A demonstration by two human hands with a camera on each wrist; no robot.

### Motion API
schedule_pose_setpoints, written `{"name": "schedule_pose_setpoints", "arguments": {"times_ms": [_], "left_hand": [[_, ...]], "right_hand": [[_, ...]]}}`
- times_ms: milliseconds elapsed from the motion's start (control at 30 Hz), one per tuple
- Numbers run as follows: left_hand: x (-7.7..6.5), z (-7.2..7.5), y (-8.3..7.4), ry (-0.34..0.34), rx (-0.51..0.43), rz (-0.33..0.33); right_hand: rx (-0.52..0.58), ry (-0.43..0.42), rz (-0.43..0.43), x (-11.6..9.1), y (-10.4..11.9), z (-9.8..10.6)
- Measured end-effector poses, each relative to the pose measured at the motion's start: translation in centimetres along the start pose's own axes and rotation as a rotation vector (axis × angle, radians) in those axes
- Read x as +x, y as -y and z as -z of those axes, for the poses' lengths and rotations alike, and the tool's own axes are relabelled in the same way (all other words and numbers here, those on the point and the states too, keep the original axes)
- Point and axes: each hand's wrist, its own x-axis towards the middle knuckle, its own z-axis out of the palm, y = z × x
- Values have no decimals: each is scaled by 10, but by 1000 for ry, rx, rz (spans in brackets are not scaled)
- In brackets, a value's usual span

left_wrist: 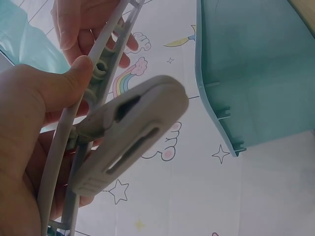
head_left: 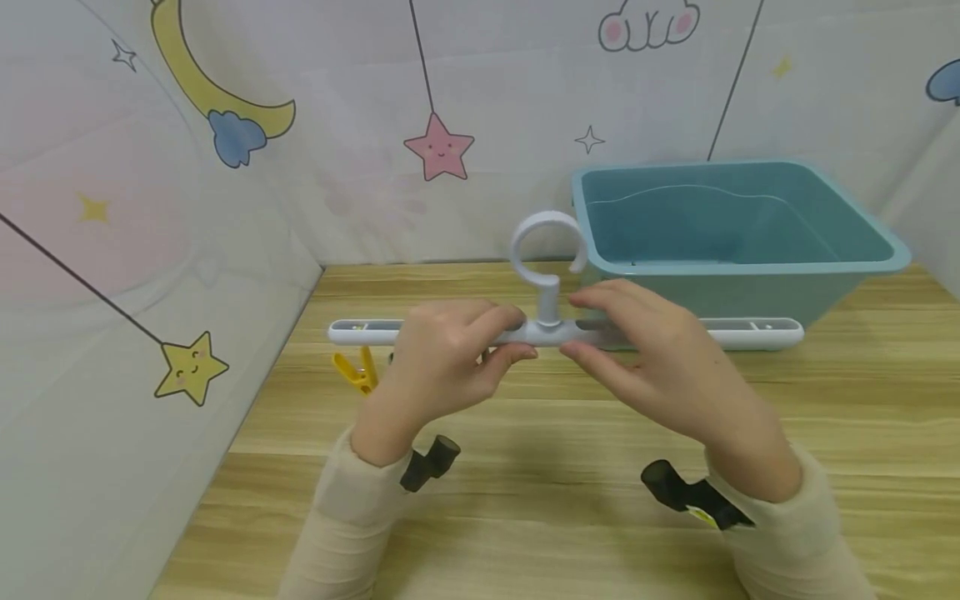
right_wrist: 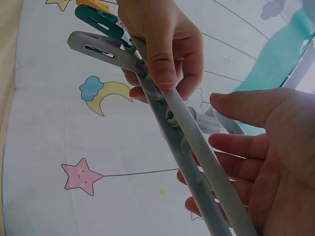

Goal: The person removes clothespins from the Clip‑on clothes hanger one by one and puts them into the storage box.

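White hanger [head_left: 550,334] bears a grey clip [right_wrist: 109,53], green clip [right_wrist: 101,23] and yellow clip [head_left: 368,367] on its left half, none yet showing on its right. The left hand [head_left: 450,358] pinches it, the right hand [head_left: 663,358] has fingers parted loosely around it, above the desk [head_left: 540,533].

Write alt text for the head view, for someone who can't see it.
A person's left hand grips a white hanger above a wooden table, its hook pointing up, while the right hand sits loosely around the hanger. A yellow clip shows below the hanger's left end, and a blue-green tub stands behind, right.
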Motion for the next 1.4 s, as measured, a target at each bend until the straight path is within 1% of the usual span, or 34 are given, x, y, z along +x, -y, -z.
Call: {"name": "schedule_pose_setpoints", "arguments": {"times_ms": [167,300,567,667,1133,1400], "left_hand": [[1,-2,-2,4,9,-1],[1,-3,-4,10,10,3],[3,-2,-8,29,42,2],[3,-2,-9,30,51,2],[3,-4,-9,32,46,8],[3,-3,-9,53,10,33]], "right_hand": [[-45,19,-34,-1,1,-3],[-61,24,-44,-1,2,-5],[-83,78,-79,-1,1,-8],[-102,86,-78,-1,1,-9],[-145,68,-64,-1,-2,-10],[-182,28,-41,-2,-3,-13]]}}
